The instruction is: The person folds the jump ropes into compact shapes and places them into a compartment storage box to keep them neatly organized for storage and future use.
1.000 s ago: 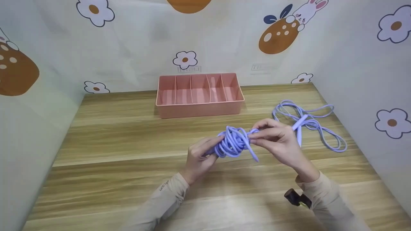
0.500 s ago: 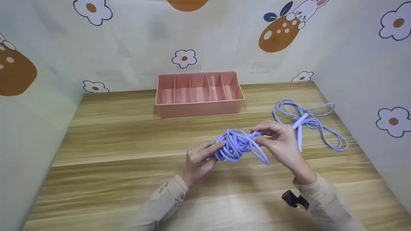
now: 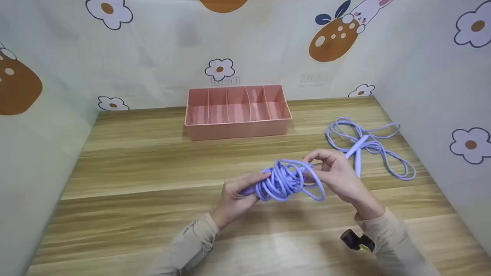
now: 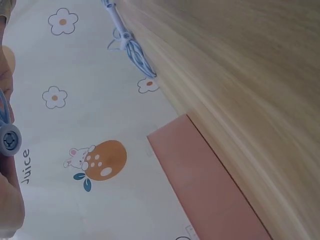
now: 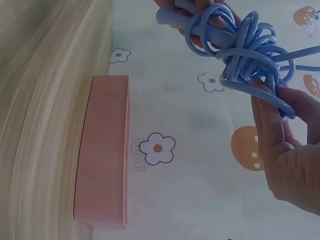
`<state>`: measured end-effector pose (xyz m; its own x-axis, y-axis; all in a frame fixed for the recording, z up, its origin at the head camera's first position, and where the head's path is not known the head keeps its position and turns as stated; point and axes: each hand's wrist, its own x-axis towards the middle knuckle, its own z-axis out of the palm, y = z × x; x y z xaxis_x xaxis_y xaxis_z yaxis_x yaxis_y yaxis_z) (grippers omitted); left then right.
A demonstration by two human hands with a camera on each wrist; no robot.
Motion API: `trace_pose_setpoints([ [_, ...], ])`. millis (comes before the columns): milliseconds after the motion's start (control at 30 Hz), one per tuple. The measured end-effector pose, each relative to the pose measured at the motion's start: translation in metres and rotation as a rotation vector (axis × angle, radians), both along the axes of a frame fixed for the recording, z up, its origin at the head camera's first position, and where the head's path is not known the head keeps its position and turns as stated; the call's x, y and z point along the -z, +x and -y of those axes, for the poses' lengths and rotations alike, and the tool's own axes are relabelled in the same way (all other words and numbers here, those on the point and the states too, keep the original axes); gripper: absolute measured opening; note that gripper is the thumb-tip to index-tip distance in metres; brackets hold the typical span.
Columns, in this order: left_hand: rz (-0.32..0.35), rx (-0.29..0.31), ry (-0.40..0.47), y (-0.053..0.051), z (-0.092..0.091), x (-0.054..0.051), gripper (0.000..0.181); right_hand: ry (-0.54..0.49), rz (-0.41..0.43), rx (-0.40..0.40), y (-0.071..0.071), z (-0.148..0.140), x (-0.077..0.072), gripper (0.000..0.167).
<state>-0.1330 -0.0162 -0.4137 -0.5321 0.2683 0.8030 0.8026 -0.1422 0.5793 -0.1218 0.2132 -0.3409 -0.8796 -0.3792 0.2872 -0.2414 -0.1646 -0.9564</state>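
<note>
Bundled blue-violet jump rope [image 3: 284, 182] is held in the air between the two hands, above the middle of the worktop [image 3: 145, 168]. Cord is wound in many loose, crossing coils around its handles [image 5: 172, 17]; the right wrist view shows handle ends projecting from the coils. Left-hand grip [image 3: 238, 194] is closed around the handle end, thumb lying against the coils. Right-hand grip [image 3: 337, 174] pinches cord at the opposite end of the bundle, fingers bent; a loop of cord hangs beside the fingertips. Second jump rope [image 3: 358, 145], same colour, lies loosely looped on the worktop beyond the right hand, its handles crossing, near the right-hand edge. Pink tray [image 3: 238, 130], divided into five compartments, stands at the rear of the worktop, well apart from both ropes. Printed wall covering [image 3: 165, 57] with flowers and rabbits rises behind. Both forearms wear pale sleeves [image 3: 197, 237]; a black device [image 3: 350, 239] sits at the right wrist.
</note>
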Motion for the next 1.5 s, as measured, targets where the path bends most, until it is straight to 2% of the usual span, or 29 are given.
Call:
trace_pose_setpoints([
  [133,-0.034,-0.022,-0.049,0.002,0.0,-0.001,0.044,0.033,-0.122,0.125,0.004,0.006,0.005,0.012],
  [300,-0.127,-0.132,-0.106,0.004,-0.001,0.0,0.045,0.066,-0.231,0.287,0.006,0.015,0.009,0.008],
  [367,-0.105,-0.138,-0.091,0.004,-0.002,0.001,0.043,0.062,-0.268,0.329,0.006,0.017,0.011,0.008],
  [467,-0.018,-0.106,-0.031,0.004,-0.005,0.002,0.041,0.097,-0.35,0.376,0.007,0.018,0.014,0.011],
  [633,0.1,-0.059,0.028,0.005,-0.007,0.005,0.04,0.247,-0.443,0.381,0.007,0.014,0.014,0.015],
  [700,0.127,-0.046,0.031,0.006,-0.007,0.007,0.04,0.281,-0.426,0.351,0.007,0.011,0.011,0.014],
  [767,0.152,-0.029,0.025,0.006,-0.007,0.007,0.039,0.313,-0.363,0.315,0.007,0.008,0.007,0.013],
  [867,0.19,-0.019,-0.014,0.004,-0.006,0.008,0.037,0.389,-0.204,0.217,0.006,0.001,-0.004,0.007],
  [933,0.195,-0.023,-0.062,0.002,-0.003,0.008,0.038,0.468,-0.099,0.118,0.003,-0.007,-0.012,0.008],
  [1033,0.15,-0.031,-0.152,-0.003,0.002,0.006,0.04,0.558,0.006,-0.082,-0.006,-0.019,-0.019,0.013],
  [1100,0.078,-0.034,-0.219,-0.008,0.005,0.004,0.041,0.585,0.05,-0.185,-0.014,-0.025,-0.02,0.015],
  [1167,-0.001,-0.044,-0.277,-0.013,0.008,0.002,0.04,0.578,0.096,-0.252,-0.022,-0.027,-0.018,0.014],
  [1267,-0.123,-0.089,-0.369,-0.018,0.01,-0.004,0.039,0.567,0.171,-0.261,-0.03,-0.027,-0.011,0.013],
  [1367,-0.238,-0.142,-0.474,-0.02,0.011,-0.01,0.038,0.611,0.199,-0.253,-0.035,-0.023,-0.002,0.013],
  [1433,-0.301,-0.163,-0.545,-0.02,0.011,-0.012,0.038,0.663,0.172,-0.261,-0.035,-0.019,0.004,0.013],
  [1500,-0.34,-0.183,-0.607,-0.02,0.01,-0.014,0.038,0.733,0.084,-0.244,-0.034,-0.015,0.009,0.015],
])
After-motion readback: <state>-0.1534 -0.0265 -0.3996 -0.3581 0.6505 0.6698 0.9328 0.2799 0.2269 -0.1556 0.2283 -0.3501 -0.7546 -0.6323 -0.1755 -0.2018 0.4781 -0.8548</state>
